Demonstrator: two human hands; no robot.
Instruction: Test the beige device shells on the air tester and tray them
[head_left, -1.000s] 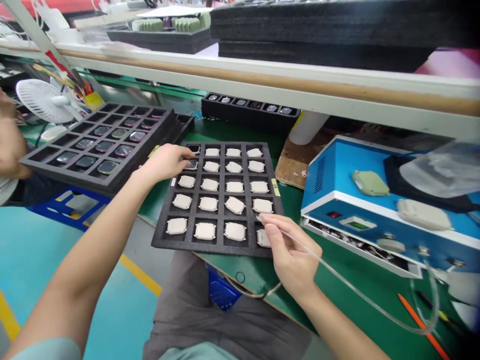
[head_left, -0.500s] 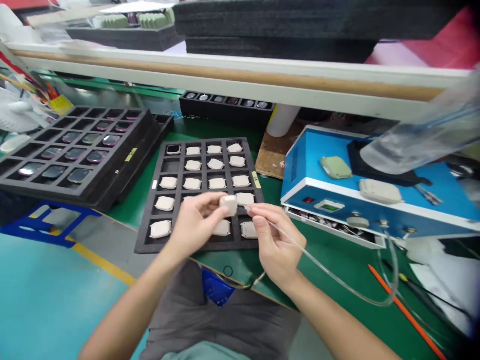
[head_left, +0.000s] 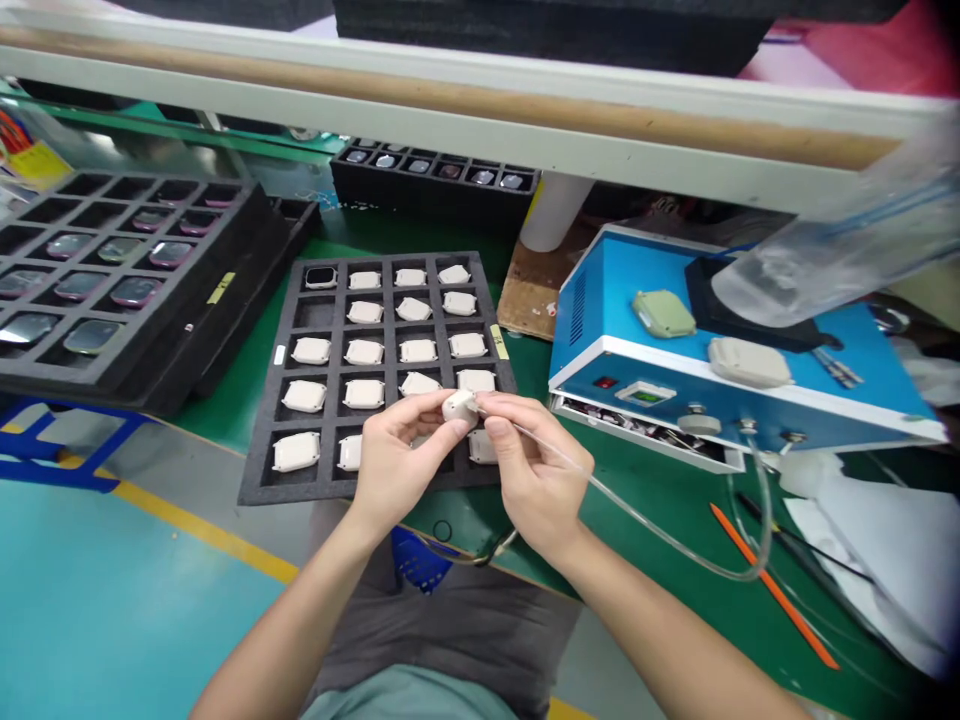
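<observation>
My left hand point(head_left: 401, 455) is closed on a beige watch case point(head_left: 459, 406), tilted between thumb and fingers. Pinched in my right hand point(head_left: 544, 470) is the end of a clear tube point(head_left: 637, 515), whose tip meets the right edge of the case; whether it goes inside, I cannot tell. The tube loops back to a fitting on the front of a blue machine point(head_left: 585, 345). Below and behind both hands lies a black foam tray point(head_left: 262, 440) with beige watch cases in most of its pockets. One dark-faced watch point(head_left: 322, 278) sits in its far left pocket.
At left, stacked black trays point(head_left: 187, 340) hold dark-screened watch pieces. A green case point(head_left: 664, 314) and a beige case point(head_left: 750, 362) rest on the machine. An orange stick point(head_left: 776, 590) lies on the bench at right. A white shelf edge point(head_left: 450, 165) crosses above the bench.
The left hand's case has turned, and the right hand has brought the tube tip over to its edge. My view has shifted slightly, so the bench appears further left and higher.
</observation>
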